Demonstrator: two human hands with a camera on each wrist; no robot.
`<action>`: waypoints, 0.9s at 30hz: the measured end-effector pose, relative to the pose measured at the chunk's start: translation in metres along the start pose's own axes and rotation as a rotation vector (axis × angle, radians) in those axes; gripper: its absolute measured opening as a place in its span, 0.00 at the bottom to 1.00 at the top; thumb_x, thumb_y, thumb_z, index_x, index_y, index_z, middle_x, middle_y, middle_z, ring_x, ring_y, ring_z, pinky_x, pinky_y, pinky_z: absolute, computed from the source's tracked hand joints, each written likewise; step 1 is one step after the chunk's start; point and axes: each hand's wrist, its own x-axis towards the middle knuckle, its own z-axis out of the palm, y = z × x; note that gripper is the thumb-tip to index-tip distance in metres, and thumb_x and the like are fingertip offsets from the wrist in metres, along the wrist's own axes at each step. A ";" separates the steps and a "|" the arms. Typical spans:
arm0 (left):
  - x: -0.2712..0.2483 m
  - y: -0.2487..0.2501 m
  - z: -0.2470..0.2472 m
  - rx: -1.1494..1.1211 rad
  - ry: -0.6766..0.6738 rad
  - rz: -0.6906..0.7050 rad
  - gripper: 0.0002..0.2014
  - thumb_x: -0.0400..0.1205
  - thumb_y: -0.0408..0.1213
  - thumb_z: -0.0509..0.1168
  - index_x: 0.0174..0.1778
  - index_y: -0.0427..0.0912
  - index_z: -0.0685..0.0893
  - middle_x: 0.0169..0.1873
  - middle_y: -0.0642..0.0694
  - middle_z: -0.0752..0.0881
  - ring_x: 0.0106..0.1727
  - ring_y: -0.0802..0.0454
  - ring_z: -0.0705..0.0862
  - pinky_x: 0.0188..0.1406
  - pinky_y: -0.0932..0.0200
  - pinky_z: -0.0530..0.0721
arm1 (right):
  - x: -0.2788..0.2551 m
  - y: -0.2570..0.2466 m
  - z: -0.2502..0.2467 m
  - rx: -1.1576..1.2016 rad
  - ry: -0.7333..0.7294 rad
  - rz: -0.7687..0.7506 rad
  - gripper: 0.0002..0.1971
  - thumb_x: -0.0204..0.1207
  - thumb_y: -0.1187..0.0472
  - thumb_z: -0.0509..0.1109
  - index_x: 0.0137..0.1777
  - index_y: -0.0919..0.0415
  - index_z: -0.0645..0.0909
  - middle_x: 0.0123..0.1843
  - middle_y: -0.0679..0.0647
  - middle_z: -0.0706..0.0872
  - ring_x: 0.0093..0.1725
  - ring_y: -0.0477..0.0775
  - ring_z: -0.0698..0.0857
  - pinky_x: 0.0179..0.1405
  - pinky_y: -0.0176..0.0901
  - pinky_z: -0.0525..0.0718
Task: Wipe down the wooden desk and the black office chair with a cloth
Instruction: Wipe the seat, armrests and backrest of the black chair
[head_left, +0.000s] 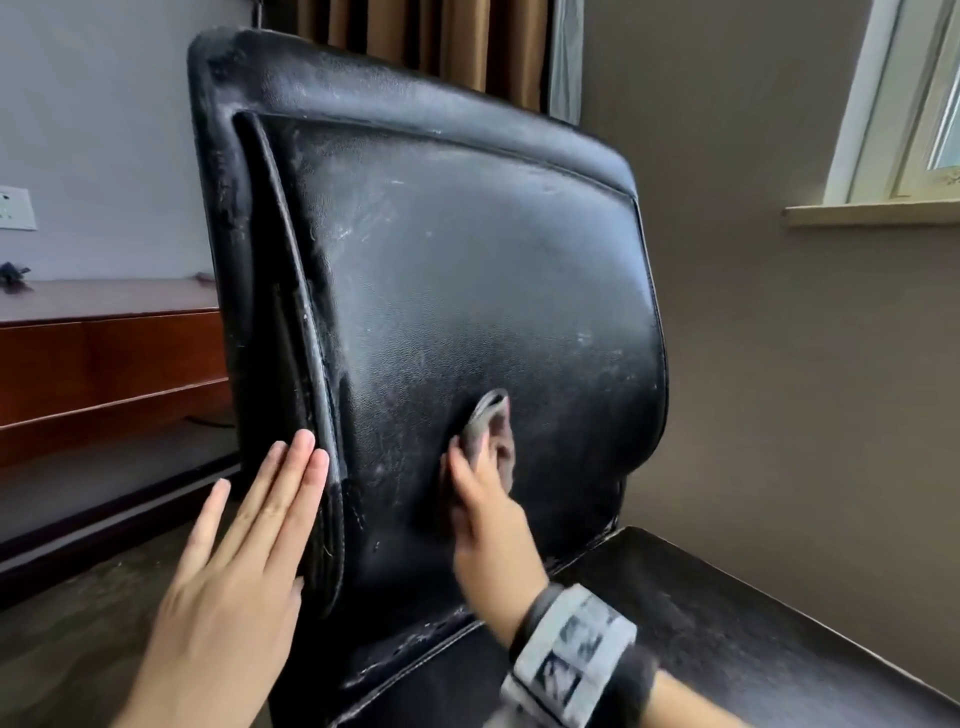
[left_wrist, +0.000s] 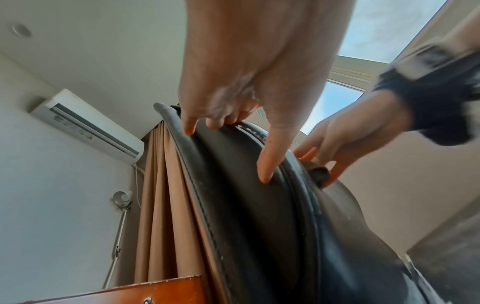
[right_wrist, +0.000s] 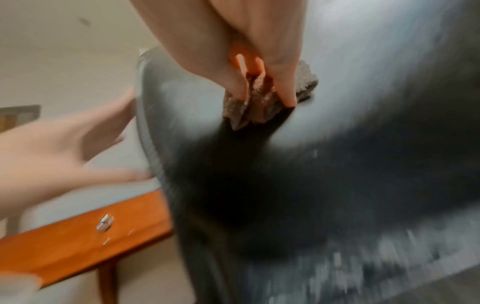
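Observation:
The black office chair's dusty backrest (head_left: 441, 260) fills the head view, and its seat (head_left: 753, 623) lies at lower right. My left hand (head_left: 249, 530) lies flat with straight fingers against the backrest's left edge; the left wrist view shows its fingertips (left_wrist: 267, 164) on the padded rim (left_wrist: 246, 226). My right hand (head_left: 488, 519) grips a bunched grey cloth (head_left: 488, 415) and presses it on the lower middle of the backrest. In the blurred right wrist view its fingers (right_wrist: 285, 86) dig into the cloth (right_wrist: 306, 82). The wooden desk (head_left: 104, 353) stands behind, at left.
Brown curtains (head_left: 441, 41) hang behind the chair. A window with a sill (head_left: 872, 213) is at upper right, and a wall socket (head_left: 15, 208) at far left. A small dark object (head_left: 13, 273) lies on the desk top. An air conditioner (left_wrist: 88, 125) is mounted high on the wall.

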 end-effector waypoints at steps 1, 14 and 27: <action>0.000 0.002 0.002 -0.018 0.012 0.000 0.41 0.68 0.33 0.50 0.82 0.37 0.55 0.82 0.42 0.57 0.82 0.48 0.57 0.78 0.46 0.55 | -0.020 -0.004 0.012 0.034 -0.038 -0.037 0.38 0.72 0.79 0.54 0.81 0.55 0.55 0.83 0.53 0.39 0.83 0.48 0.40 0.65 0.08 0.41; 0.052 0.012 -0.016 0.086 0.121 0.236 0.34 0.79 0.53 0.53 0.81 0.41 0.62 0.82 0.42 0.58 0.83 0.46 0.57 0.79 0.39 0.56 | 0.127 0.063 -0.136 -0.388 0.189 0.212 0.37 0.72 0.80 0.57 0.80 0.54 0.62 0.82 0.57 0.57 0.82 0.59 0.56 0.75 0.37 0.58; 0.050 0.016 -0.009 0.172 0.006 0.254 0.29 0.77 0.51 0.53 0.73 0.46 0.77 0.79 0.45 0.66 0.81 0.45 0.60 0.75 0.30 0.60 | 0.101 0.072 -0.102 -0.261 0.097 0.524 0.39 0.76 0.73 0.59 0.83 0.56 0.45 0.84 0.60 0.48 0.79 0.64 0.61 0.74 0.42 0.61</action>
